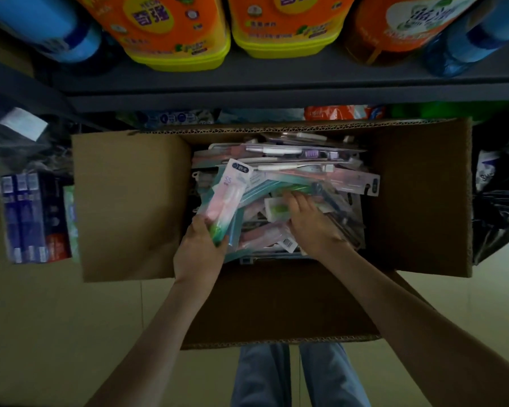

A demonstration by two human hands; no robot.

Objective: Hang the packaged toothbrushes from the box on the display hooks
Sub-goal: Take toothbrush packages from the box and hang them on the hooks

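Observation:
An open cardboard box stands on the floor below me, its flaps spread out. Several packaged toothbrushes lie jumbled inside. My left hand grips the lower end of a small stack of toothbrush packs, pink and green with a teal edge, tilted up over the box's left side. My right hand reaches into the pile with fingers curled over the packs in the middle; what it holds is hidden. No display hooks are in view.
A dark shelf edge runs above the box, carrying orange and yellow detergent jugs and blue bottles. Boxed toothpaste sits at the left. Black bags lie at the right. My legs stand behind the box.

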